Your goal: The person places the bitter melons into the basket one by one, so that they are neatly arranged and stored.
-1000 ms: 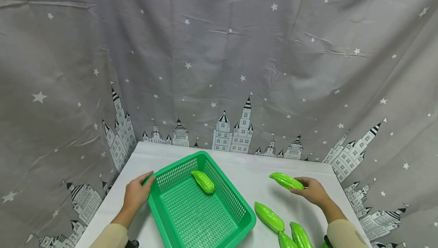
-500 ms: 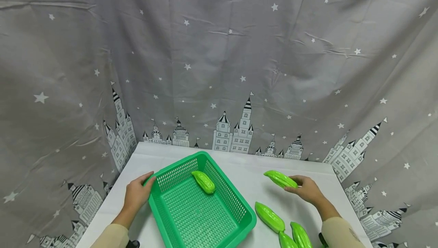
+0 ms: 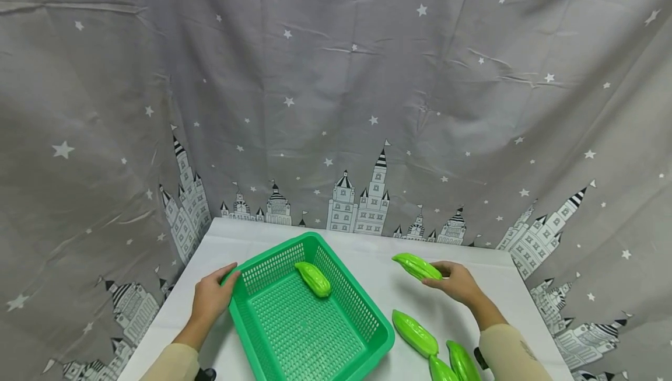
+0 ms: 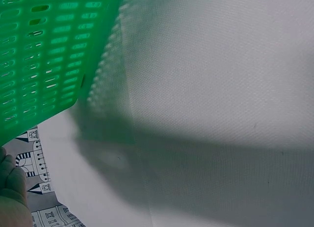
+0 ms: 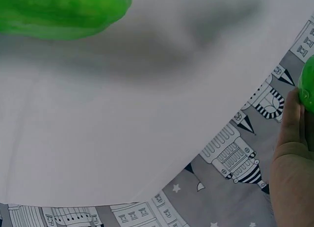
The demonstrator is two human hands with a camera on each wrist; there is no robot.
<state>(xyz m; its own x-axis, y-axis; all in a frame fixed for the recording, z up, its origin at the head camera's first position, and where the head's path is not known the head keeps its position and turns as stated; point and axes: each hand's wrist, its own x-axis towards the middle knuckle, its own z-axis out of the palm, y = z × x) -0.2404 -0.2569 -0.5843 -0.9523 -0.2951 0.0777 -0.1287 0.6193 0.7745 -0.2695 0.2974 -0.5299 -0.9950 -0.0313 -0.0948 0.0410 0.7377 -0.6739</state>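
Observation:
In the head view my right hand (image 3: 458, 283) pinches a bright green, ridged bitter melon (image 3: 416, 265) by its near end, with the pointed tip toward the left. It is held above the white table, right of the green plastic basket (image 3: 385, 337). The right wrist view catches only part of that held melon (image 5: 307, 84), with the hand (image 5: 294, 173) at the edge. My left hand (image 3: 210, 296) grips the basket's left rim, its thumb over the edge. Another bitter melon (image 3: 314, 280) lies inside, against the far wall.
Several more bitter melons lie right of the basket, among them one long melon (image 3: 415, 332) and one near the lower edge (image 3: 462, 360). A grey curtain (image 3: 336, 77) with stars and castles hangs behind the white table (image 3: 241, 232).
My right hand has carried the bitter melon to the left and slightly away from me, nearer the basket. The left hand and the basket stay where they were.

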